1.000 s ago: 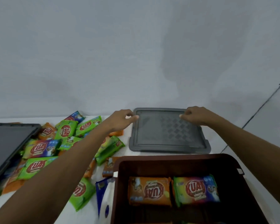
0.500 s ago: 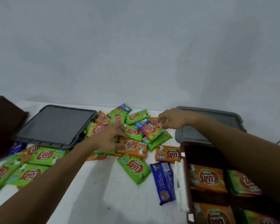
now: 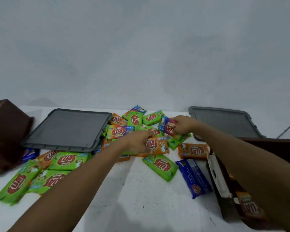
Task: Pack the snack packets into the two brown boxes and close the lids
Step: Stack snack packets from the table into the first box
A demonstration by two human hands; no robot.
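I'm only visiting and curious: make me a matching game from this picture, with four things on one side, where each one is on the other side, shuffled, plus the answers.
Things
1. orange foil snack packet
2. blue-and-pink foil snack packet
3. dark blue foil snack packet
4. flat grey plastic lid on the left

Places
A. flat on the white table, beside the right brown plastic box
B. gripped by the left hand
C. near edge overlapping loose packets
D. held by the right hand

Pairs: 1-B, 2-D, 3-A, 4-C
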